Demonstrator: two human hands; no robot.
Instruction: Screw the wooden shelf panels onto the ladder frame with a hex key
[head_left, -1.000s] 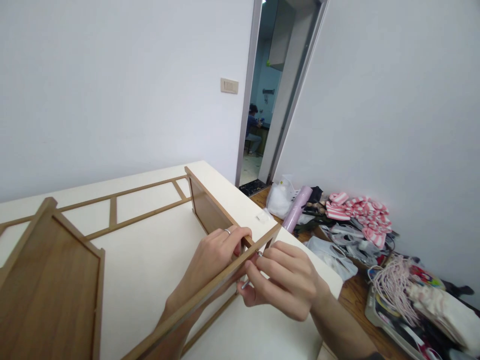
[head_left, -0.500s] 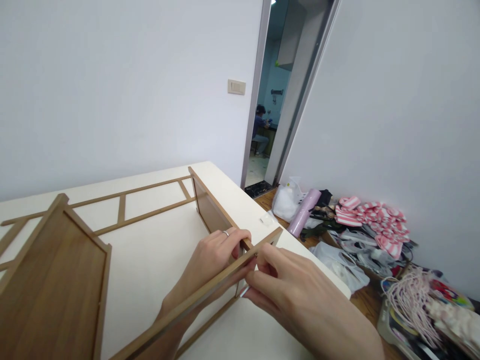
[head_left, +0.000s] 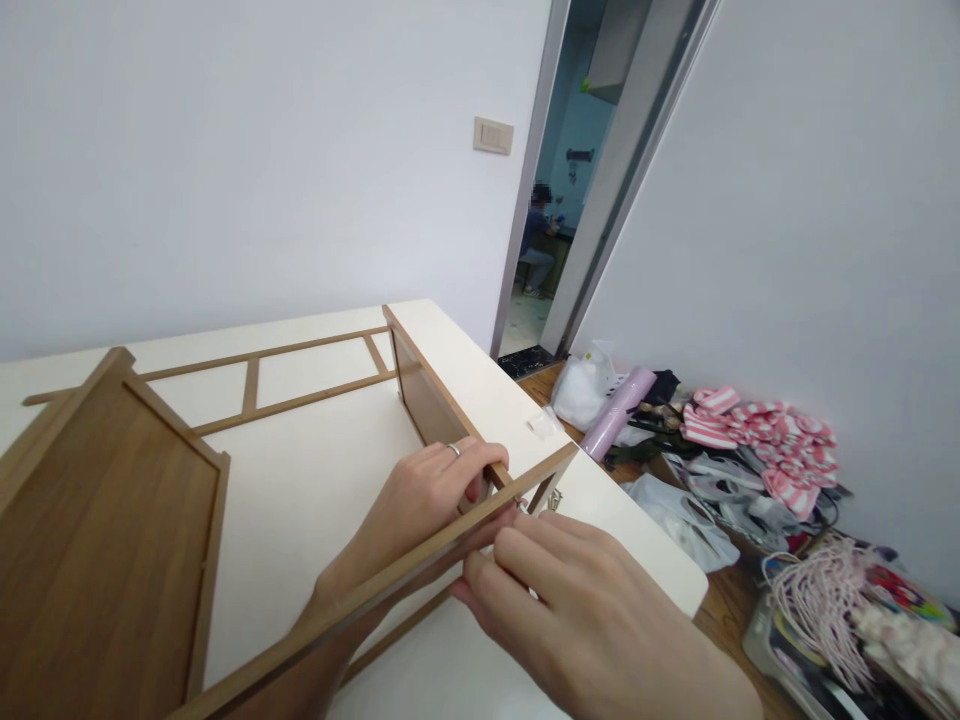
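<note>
My left hand [head_left: 431, 490], with a ring on one finger, is closed round the near end of an upright wooden panel [head_left: 435, 390], where it meets a long wooden side rail [head_left: 390, 592]. My right hand [head_left: 570, 600] is on the outer side of that rail with its fingers pinched together. They hold a thin silver tool that looks like a hex key [head_left: 523, 507]. Its tip is against the rail at the joint, and the fingers hide most of it. A second wooden panel [head_left: 120, 540] stands at the left, and a ladder-like side frame [head_left: 251, 385] lies behind.
The frame rests on a white table [head_left: 300, 480]. Small brass-coloured hardware [head_left: 555, 498] and a small clear packet [head_left: 544, 425] lie on it. On the floor are bags, a purple roll [head_left: 619, 412], striped cloth [head_left: 765, 440] and a bin [head_left: 780, 640]. Someone sits beyond the doorway [head_left: 540, 240].
My right hand has turned over and its fingers have shifted at the rail, with the silver tool's tip now showing at the joint. My left hand keeps its hold. The view has shifted slightly.
</note>
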